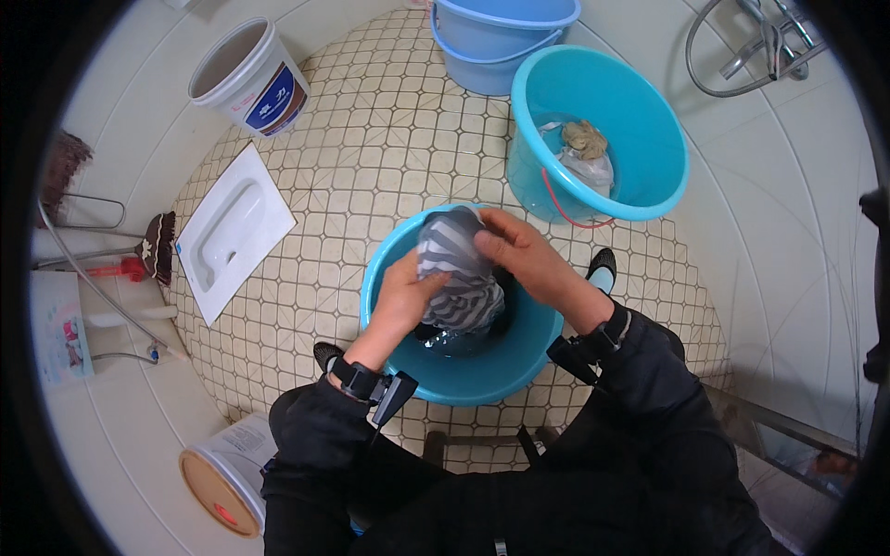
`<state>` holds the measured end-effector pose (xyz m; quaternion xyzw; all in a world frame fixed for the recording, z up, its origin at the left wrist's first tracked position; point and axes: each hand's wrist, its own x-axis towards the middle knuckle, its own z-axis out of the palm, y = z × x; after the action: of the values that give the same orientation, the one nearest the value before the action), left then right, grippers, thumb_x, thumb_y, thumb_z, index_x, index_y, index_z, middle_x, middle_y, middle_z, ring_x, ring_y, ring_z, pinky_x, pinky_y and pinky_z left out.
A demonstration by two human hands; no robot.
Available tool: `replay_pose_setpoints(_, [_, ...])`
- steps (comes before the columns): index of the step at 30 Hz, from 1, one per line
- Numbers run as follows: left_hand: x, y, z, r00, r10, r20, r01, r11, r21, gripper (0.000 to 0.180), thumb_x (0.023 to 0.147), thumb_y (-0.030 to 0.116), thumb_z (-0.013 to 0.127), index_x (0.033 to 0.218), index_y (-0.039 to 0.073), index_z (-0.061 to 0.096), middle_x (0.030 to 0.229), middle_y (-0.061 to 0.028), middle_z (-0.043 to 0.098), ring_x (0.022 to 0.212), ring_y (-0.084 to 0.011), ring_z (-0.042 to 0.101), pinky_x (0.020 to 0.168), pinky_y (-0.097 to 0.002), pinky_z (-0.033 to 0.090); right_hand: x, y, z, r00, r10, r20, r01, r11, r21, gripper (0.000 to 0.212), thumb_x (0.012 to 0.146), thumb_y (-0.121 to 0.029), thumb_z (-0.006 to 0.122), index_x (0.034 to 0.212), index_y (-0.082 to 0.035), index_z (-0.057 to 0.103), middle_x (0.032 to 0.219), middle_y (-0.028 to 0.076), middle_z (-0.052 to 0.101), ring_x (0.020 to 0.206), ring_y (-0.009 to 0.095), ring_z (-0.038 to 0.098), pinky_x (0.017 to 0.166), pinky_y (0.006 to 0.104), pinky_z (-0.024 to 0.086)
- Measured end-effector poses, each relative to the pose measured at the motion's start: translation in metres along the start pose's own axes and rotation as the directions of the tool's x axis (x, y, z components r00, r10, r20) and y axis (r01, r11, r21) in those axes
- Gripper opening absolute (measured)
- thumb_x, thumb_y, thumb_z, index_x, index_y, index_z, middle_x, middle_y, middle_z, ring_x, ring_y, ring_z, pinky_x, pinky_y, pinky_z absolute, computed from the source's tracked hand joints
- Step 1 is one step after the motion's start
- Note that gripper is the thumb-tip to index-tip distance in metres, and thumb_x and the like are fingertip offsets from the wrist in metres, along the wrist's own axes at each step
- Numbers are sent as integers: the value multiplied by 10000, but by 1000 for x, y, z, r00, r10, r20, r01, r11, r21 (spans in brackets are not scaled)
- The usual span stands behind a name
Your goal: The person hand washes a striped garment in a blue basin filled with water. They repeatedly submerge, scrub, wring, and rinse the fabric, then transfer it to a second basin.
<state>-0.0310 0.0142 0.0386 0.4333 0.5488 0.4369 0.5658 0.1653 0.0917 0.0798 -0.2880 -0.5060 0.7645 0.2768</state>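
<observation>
Between my knees stands a round teal basin [452,382] with water and dark cloth in it. A grey-and-white striped cloth [468,301] is bunched above the water, its upper part raised over the far rim. My left hand [404,296] grips the cloth's left side, thumb lying across the stripes. At the upper right of the cloth, my right hand [530,256] pinches it between thumb and fingers. The lower end of the cloth hangs down toward the water. Both wrists wear black straps with small devices.
A large turquoise bucket [649,120] at the right holds wet cloths [584,141]. Behind it stands a blue bucket [501,42]. A white pail [250,79] and a squat toilet [232,232] are at the left. A lidded tub [222,486] lies near my left arm; a shower tap [774,42] hangs far right.
</observation>
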Motion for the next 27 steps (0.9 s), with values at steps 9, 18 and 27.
replay_pose_setpoints(9, [-29,68,-17,978,123,-167,-193,836,-513,309,893,100,618,1178,-11,572,1123,-93,641,1020,-188,608,912,-318,452,-14,118,-37,748,598,-289,-635,517,-573,471,814,-193,653,1234,-26,518,1118,138,595,1004,299,575,856,375,474])
replay_pose_setpoints(18, [-56,130,-5,895,367,-253,-445,715,-540,385,909,116,605,1255,-11,496,1216,-122,584,1109,-224,562,975,-356,414,-10,126,10,829,557,48,-435,590,680,116,900,-128,540,989,-192,578,863,-47,593,757,132,518,661,306,387])
replay_pose_setpoints(27, [-27,73,-19,929,200,-311,-348,759,-550,335,908,158,623,1197,1,556,1153,-94,622,1037,-195,594,927,-322,444,-18,102,-14,750,469,-467,-396,883,250,69,917,-188,548,966,-154,582,820,-40,527,682,98,442,597,288,360])
